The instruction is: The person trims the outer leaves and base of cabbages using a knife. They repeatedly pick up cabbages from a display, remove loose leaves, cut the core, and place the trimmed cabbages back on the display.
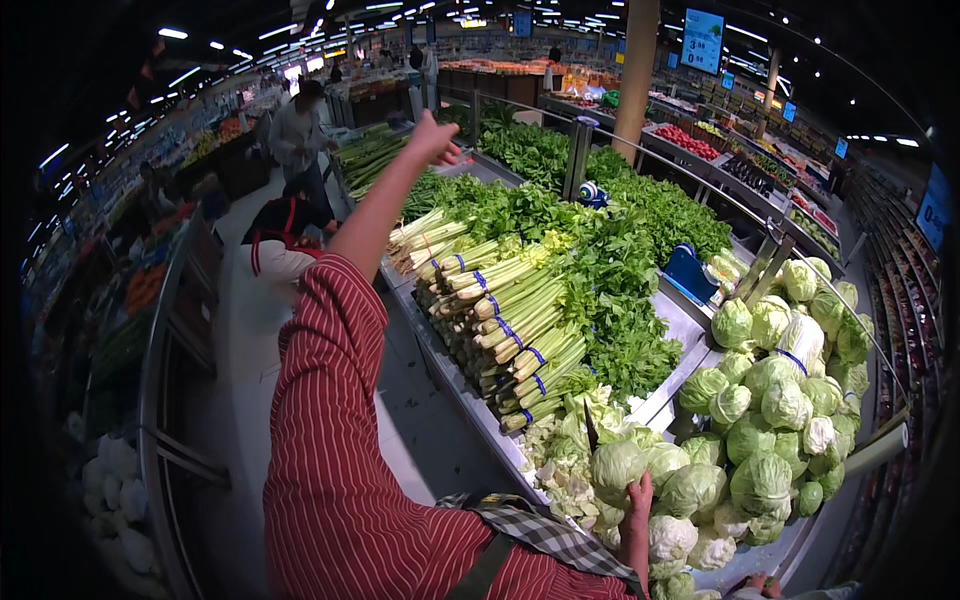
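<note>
My left hand [435, 141] is raised at the end of my outstretched arm, empty, some fingers extended, above the far part of the vegetable display. At a round green cabbage [618, 466] is my right hand [637, 496], its thumb along the near side and its other fingers mostly hidden. A dark, pointed knife blade [590, 424] stands up just beyond that cabbage; its handle is hidden. Loose cabbage leaves [559, 450] lie to the left. Bunches of celery [517, 322], bound with blue bands, are stacked farther off, and a pile of cabbages [765, 420] is at right.
A metal rail [675, 171] runs above the display. A crouching person in a black and red vest [281, 225] is in the aisle, near a standing person [296, 135]. Another person's hand [761, 583] shows at the bottom right. A blue holder [688, 274] stands beside the greens.
</note>
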